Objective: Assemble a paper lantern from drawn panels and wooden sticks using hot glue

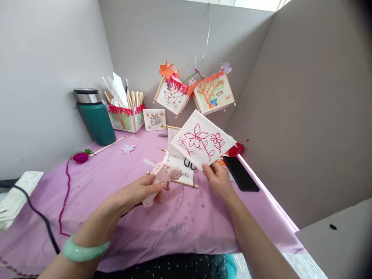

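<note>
Wrapped round the grip of a pink hot glue gun (167, 172) is my left hand (145, 190); a clear glue stick pokes from the gun's back end. By its lower corner, my right hand (216, 177) pinches a white square panel (202, 141) with red flowers drawn on it, tilted and raised off the table. Behind and under the two lies a white fabric piece (174, 159) with thin wooden sticks across it. Black scissor handles (190, 163) show on it, partly covered by the panel. The glue gun's nozzle is not clearly seen.
A green tumbler (97, 120) and a decorated box of sticks (126, 116) stand at the back left. Two decorated lanterns (215, 93) hang behind. A black phone (241, 174) lies right. Magenta yarn (68, 178), a paper flower (128, 148) and a power strip (20, 193) are left.
</note>
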